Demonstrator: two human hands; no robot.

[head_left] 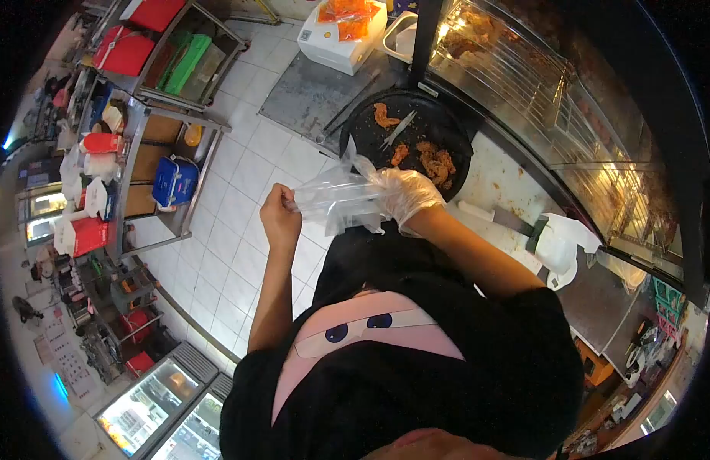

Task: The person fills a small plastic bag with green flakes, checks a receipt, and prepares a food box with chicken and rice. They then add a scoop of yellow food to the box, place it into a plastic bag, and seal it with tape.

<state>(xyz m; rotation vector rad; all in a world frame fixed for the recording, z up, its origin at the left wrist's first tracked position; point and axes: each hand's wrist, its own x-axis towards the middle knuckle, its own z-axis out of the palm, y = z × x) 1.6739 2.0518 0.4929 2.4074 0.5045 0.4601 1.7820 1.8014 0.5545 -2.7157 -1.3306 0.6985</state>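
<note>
Left hand [281, 218] pinches clear plastic [332, 201]; gloved right hand [409, 195] grips other end. Pull gently, evenly, holding plastic off pan [361, 132] at 2 o'clock.

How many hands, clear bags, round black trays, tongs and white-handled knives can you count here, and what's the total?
Hands: 2 (bare left hand, gloved right hand)
Clear plastic bag: 1
Round black tray: 1
Tongs: 1
White-handled knife: 1
Total: 6
</note>
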